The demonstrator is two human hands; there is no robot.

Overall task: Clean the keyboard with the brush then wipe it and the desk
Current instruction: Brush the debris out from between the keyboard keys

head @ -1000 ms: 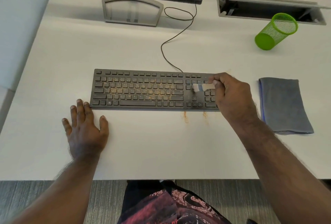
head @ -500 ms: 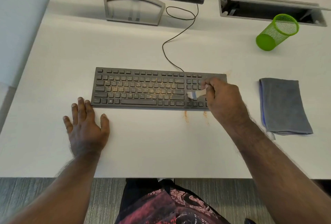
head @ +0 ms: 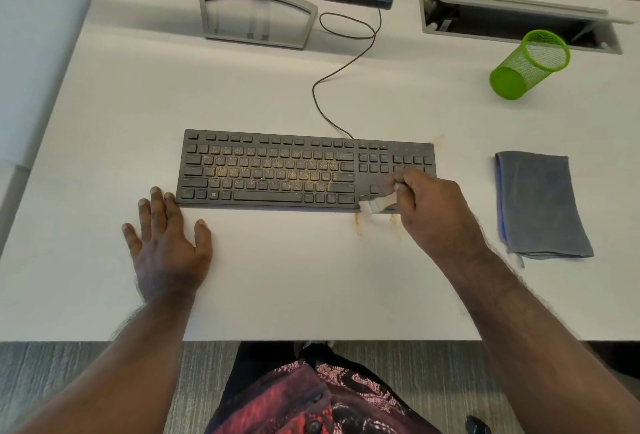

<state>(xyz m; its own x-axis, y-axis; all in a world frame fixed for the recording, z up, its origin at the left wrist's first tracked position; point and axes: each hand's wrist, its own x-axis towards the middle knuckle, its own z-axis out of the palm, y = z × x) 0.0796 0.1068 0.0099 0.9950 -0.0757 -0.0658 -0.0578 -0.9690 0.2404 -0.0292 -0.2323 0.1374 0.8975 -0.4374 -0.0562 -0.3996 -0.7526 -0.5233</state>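
Observation:
A black keyboard (head: 277,170) lies across the middle of the white desk (head: 311,277), its letter keys speckled with orange-brown dust. My right hand (head: 436,215) grips a small white brush (head: 375,205), whose bristles sit at the keyboard's front edge near the right end. Orange dust (head: 358,225) lies on the desk just below that edge. My left hand (head: 166,239) rests flat on the desk, fingertips against the keyboard's front left corner. A folded grey cloth (head: 540,205) lies to the right of the keyboard.
A monitor stand (head: 256,17) and screen are at the back, with the keyboard cable (head: 332,87) looping across the desk. A green mesh cup (head: 526,66) stands at the back right beside an open cable hatch (head: 512,21).
My right hand has swept the brush from the keys above the arrow keys down to the keyboard's front edge. The left hand has stayed in place.

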